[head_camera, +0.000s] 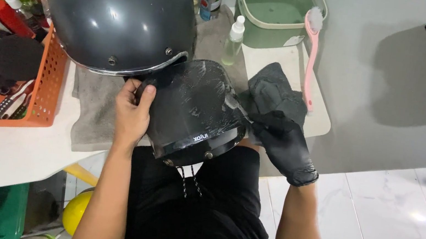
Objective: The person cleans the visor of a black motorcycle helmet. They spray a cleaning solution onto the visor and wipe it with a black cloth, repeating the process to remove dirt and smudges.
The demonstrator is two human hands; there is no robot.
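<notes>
Both hands on dark visor

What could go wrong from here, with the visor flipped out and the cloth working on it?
1. The helmet sits near the table edge; pressure from the cloth in the right hand might push it off.
2. The left hand has a bare grip on the smeared visor, so it may slip.
3. The spray bottle stands close behind and might get knocked over.

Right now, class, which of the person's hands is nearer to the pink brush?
Right. The right hand, gloved and holding a black cloth, is just below-left of the brush; the left hand grips the visor's far edge.
</notes>
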